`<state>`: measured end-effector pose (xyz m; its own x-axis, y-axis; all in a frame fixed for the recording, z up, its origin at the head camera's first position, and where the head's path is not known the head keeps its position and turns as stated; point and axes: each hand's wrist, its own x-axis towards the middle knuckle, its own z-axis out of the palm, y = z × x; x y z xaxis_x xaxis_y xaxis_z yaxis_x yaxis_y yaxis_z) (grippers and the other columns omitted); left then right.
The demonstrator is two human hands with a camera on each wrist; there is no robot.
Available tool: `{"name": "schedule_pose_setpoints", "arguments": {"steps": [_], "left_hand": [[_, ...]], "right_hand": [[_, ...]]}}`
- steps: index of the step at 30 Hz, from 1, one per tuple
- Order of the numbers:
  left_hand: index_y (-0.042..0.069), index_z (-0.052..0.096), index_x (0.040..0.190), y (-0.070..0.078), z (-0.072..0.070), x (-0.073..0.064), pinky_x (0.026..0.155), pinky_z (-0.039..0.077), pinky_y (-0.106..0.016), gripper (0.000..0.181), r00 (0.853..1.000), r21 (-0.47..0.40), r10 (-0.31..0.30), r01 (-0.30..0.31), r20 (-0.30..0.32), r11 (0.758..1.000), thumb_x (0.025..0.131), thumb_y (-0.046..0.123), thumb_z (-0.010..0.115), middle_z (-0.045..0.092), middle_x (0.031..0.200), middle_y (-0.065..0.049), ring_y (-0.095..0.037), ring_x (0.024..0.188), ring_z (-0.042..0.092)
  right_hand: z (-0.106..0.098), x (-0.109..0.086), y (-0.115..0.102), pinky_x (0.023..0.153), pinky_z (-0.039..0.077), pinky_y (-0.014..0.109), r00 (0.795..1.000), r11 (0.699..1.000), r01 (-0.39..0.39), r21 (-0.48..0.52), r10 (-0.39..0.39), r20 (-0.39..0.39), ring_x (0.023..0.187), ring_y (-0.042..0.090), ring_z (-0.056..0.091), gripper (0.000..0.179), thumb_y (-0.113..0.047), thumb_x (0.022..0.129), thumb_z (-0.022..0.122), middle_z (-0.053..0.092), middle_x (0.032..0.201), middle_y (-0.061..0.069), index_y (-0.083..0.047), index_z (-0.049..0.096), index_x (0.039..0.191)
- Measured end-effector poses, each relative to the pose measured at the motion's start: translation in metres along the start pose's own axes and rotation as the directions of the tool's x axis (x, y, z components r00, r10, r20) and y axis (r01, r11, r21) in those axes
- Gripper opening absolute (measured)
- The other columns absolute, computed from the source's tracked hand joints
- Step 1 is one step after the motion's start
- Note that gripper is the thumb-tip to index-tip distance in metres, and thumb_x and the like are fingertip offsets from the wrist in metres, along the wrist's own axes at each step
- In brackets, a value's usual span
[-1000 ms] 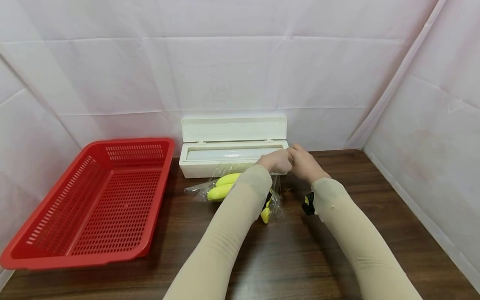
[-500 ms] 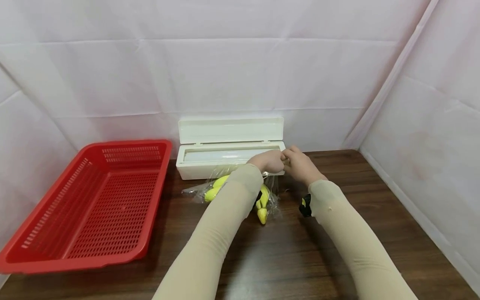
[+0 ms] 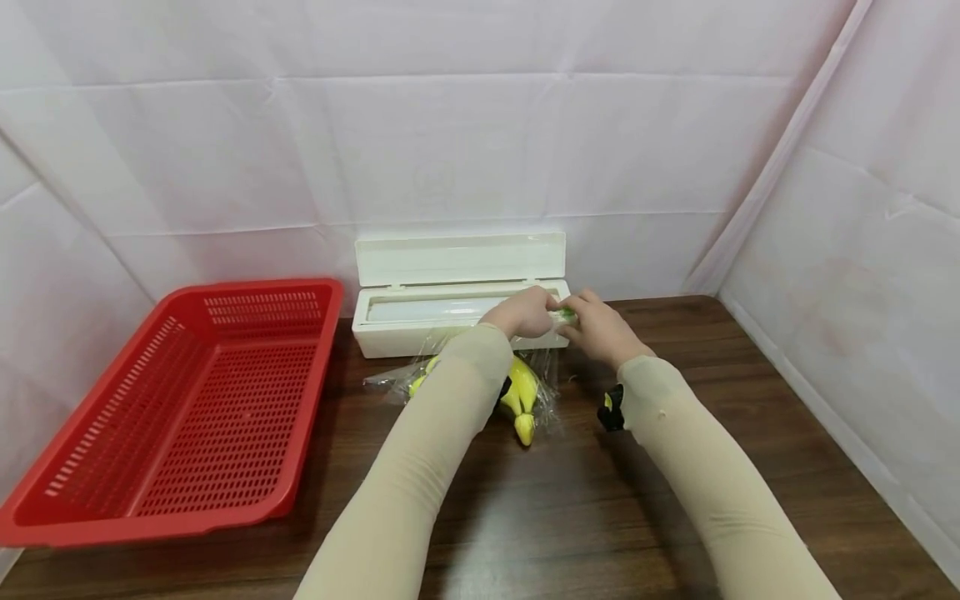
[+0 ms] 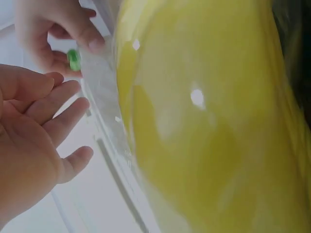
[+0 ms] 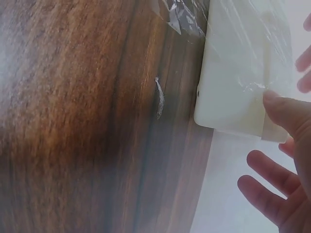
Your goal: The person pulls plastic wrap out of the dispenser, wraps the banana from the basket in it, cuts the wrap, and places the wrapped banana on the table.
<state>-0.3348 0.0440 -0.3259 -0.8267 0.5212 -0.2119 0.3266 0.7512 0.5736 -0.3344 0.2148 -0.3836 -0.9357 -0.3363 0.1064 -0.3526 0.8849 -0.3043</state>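
Observation:
A white cling film box [image 3: 397, 337] stands at the back with its lid raised and a roll inside. Clear cling film [image 3: 386, 380] hangs from its front over a bunch of yellow bananas [image 3: 523, 387], partly hidden behind my left sleeve. My right hand [image 3: 600, 332] grips the box's right end, its thumb pressed on the front edge in the right wrist view. A small green piece [image 4: 74, 59] shows between this hand's thumb and fingers. Close on its left is my left hand [image 3: 521, 312]; in the left wrist view three fingers stretch out while thumb and index tips meet.
A red slotted basket [image 3: 300, 467] sits on the left of the dark wooden table [image 3: 585, 517]. White cloth walls [image 3: 450, 150] enclose the back and sides. A thin scrap of film [image 5: 160, 99] lies near the box.
My left hand has shifted left from against the right hand, and the green piece between them has come into sight. My right hand stays at the box's right end.

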Motion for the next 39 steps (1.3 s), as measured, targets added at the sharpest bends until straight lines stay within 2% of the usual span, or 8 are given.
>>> {"name": "schedule_pose_setpoints", "arguments": {"steps": [3,9,17,23,27,32,36,39], "left_hand": [[0.008,0.049,0.137,-0.005,-0.006,-0.003,0.102,0.042,-0.036,0.048,1.0,0.033,-0.023,0.023,-0.016,0.999,0.09,0.001,0.042,0.049,0.142,-0.005,-0.022,0.131,0.044],[0.007,0.048,0.138,-0.018,-0.016,-0.012,0.105,0.039,-0.037,0.046,0.998,0.093,-0.067,0.068,-0.015,0.993,0.092,0.004,0.042,0.048,0.142,-0.005,-0.023,0.134,0.042],[0.008,0.046,0.139,-0.035,-0.026,-0.026,0.112,0.029,-0.043,0.044,0.987,0.152,-0.152,0.16,-0.06,0.975,0.095,0.007,0.043,0.045,0.146,-0.005,-0.025,0.137,0.037],[0.008,0.046,0.139,-0.047,-0.029,-0.032,0.111,0.033,-0.041,0.045,0.982,0.175,-0.177,0.187,-0.072,0.967,0.094,0.006,0.043,0.044,0.146,-0.004,-0.024,0.137,0.037],[0.008,0.047,0.139,-0.052,-0.03,-0.033,0.106,0.038,-0.038,0.045,0.981,0.184,-0.182,0.192,-0.072,0.964,0.094,0.005,0.043,0.044,0.146,-0.005,-0.022,0.133,0.042],[0.008,0.049,0.137,-0.059,-0.032,-0.037,0.107,0.037,-0.039,0.042,0.977,0.204,-0.193,0.209,-0.096,0.957,0.095,0.007,0.045,0.046,0.145,-0.005,-0.021,0.131,0.044],[0.008,0.051,0.135,-0.066,-0.033,-0.041,0.109,0.035,-0.04,0.041,0.972,0.202,-0.204,0.225,-0.119,0.953,0.094,0.006,0.045,0.049,0.142,-0.003,-0.023,0.135,0.041],[0.008,0.052,0.134,-0.073,-0.034,-0.044,0.105,0.04,-0.038,0.04,0.971,0.205,-0.198,0.223,-0.134,0.953,0.095,0.005,0.044,0.05,0.141,-0.004,-0.023,0.133,0.044]], "right_hand": [[-0.001,0.0,0.001,0.079,0.049,0.042,1.0,1.0,-0.014,-0.009,0.014,0.016,0.091,0.026,0.059,0.047,-0.025,0.093,0.059,0.044,0.126,0.014,-0.01,0.046,0.136],[-0.001,0.0,0.004,0.077,0.049,0.04,0.999,0.999,-0.033,-0.033,0.035,0.036,0.091,0.024,0.059,0.052,-0.027,0.093,0.06,0.044,0.127,0.014,-0.013,0.042,0.139],[-0.001,0.0,0.008,0.082,0.05,0.044,1.0,0.999,-0.015,-0.037,0.016,0.011,0.098,0.027,0.06,0.048,-0.026,0.092,0.06,0.042,0.136,0.017,-0.012,0.044,0.136],[0.002,0.0,0.007,0.081,0.05,0.043,1.0,0.999,0.031,-0.041,-0.031,-0.003,0.099,0.027,0.059,0.038,-0.025,0.094,0.059,0.042,0.135,0.016,-0.012,0.05,0.128],[0.002,0.0,0.005,0.079,0.049,0.043,0.999,0.999,0.033,-0.021,-0.033,0.0,0.094,0.026,0.058,0.034,-0.025,0.094,0.057,0.042,0.136,0.016,-0.01,0.054,0.124],[0.001,-0.001,0.004,0.081,0.047,0.043,1.0,1.0,0.012,0.007,-0.012,0.005,0.09,0.023,0.057,0.039,-0.032,0.091,0.056,0.041,0.138,0.013,-0.011,0.054,0.124],[0.001,-0.002,0.005,0.083,0.047,0.044,1.0,1.0,0.001,0.028,-0.001,0.005,0.088,0.022,0.057,0.046,-0.041,0.089,0.055,0.042,0.136,0.011,-0.012,0.055,0.125],[0.002,-0.002,0.006,0.083,0.047,0.044,1.0,0.999,-0.01,0.052,0.01,0.006,0.089,0.021,0.058,0.052,-0.05,0.089,0.054,0.043,0.136,0.009,-0.013,0.055,0.126]]}}
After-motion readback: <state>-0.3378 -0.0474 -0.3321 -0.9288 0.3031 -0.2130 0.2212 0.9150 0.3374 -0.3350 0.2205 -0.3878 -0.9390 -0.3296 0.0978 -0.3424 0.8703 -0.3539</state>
